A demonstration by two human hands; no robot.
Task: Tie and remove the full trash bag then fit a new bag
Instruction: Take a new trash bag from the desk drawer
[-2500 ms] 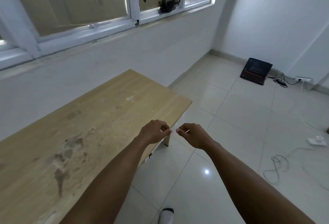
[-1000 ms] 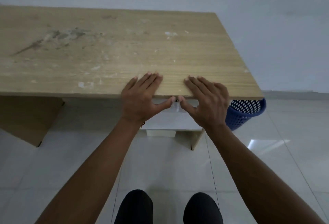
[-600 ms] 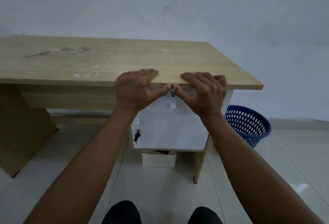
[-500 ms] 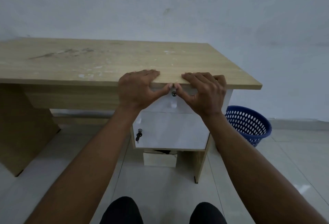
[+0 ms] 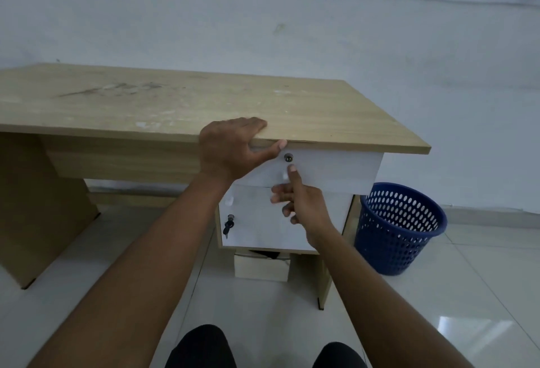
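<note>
A blue perforated trash basket (image 5: 400, 230) stands on the floor to the right of the desk, and no bag shows in or on it. My left hand (image 5: 230, 148) rests on the front edge of the wooden desk (image 5: 146, 104), fingers flat on top and thumb stretched along the underside. My right hand (image 5: 304, 204) is lower, in front of the white drawer (image 5: 336, 169). Its index finger points up and touches the drawer front just below the small lock (image 5: 288, 158). Its other fingers are loosely curled and hold nothing.
Under the drawer is a white cabinet door with a key (image 5: 228, 223) hanging in its lock. A white wall and a window sill run behind the desk. The floor is glossy white tile. My knees (image 5: 201, 347) show at the bottom edge.
My right hand has dropped from the desk edge down to the drawer front, with one finger raised. My left hand stays on the edge. The view has pulled back and lifted.
</note>
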